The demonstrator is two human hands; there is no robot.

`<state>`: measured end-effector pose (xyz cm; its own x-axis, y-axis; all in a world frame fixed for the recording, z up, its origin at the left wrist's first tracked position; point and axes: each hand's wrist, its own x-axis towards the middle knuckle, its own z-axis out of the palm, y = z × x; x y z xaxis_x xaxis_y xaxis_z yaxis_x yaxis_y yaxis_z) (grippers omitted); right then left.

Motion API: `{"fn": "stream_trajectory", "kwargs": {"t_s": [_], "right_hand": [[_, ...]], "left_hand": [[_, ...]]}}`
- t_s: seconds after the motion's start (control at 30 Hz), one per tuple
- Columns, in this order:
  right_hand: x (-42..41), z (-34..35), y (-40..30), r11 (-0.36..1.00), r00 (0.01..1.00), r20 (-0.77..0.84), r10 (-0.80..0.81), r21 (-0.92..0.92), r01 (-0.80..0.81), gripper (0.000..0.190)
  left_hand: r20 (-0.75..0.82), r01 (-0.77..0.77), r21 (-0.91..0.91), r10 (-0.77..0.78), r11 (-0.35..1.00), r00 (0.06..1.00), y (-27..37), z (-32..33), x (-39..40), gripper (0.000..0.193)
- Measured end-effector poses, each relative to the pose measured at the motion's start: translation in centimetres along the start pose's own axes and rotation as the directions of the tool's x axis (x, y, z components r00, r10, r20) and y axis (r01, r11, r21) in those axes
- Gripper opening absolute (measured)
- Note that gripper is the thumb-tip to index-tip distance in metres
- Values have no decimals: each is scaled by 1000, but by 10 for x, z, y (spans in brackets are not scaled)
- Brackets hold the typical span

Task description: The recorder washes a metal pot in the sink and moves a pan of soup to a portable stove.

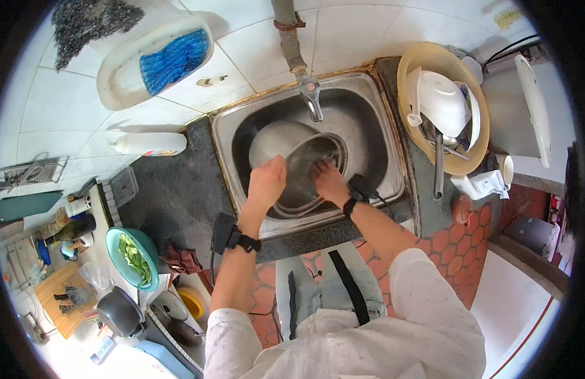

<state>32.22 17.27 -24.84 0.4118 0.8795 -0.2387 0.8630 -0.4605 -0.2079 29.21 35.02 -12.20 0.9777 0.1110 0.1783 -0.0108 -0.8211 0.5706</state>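
In the stainless steel sink (394,187), a round, shallow metal vessel (304,166) with a rolled rim is tilted. My left hand (267,182) grips its left edge, with the fingers curled over it. My right hand (329,182) reaches inside, its blurred fingers near the inner surface by the right rim. Whether those fingers hold anything is hidden. Behind the vessel a pale, rounded metal surface (268,142) shows in the basin. The tap (311,94) hangs above the far side of the vessel.
On the right counter stands a yellowish plastic basin (405,90) of dishes, a pan handle (439,175) jutting out. At left are a white bottle (152,144) and a teal colander (152,256) of greens. A wall-mounted holder (114,85) carries a blue mesh cloth (174,61).
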Motion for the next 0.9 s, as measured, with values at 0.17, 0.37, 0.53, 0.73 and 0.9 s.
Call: {"fn": "stream_trajectory", "kwargs": {"t_s": [0.17, 0.37, 0.53, 0.73, 0.9], "right_hand": [[33, 40, -17, 912, 945, 153, 290, 253, -321, 32], [40, -2, -76, 183, 962, 145, 230, 965, -189, 30], [-31, -28, -4, 962, 999, 22, -45, 269, 37, 27], [-3, -41, -52, 664, 982, 169, 83, 725, -181, 31], [3, -11, -72, 405, 958, -129, 256, 914, 15, 31]], "left_hand": [[-59, 346, -40, -348, 937, 936, 35, 40, -42, 19], [-386, 390, -135, -410, 911, 826, 18, 48, -57, 25], [-349, 394, -81, -396, 916, 849, 5, 25, -52, 23], [-423, 223, -39, -218, 974, 880, 10, 38, -37, 25], [-407, 274, -104, -293, 956, 865, 7, 31, -28, 25]]}}
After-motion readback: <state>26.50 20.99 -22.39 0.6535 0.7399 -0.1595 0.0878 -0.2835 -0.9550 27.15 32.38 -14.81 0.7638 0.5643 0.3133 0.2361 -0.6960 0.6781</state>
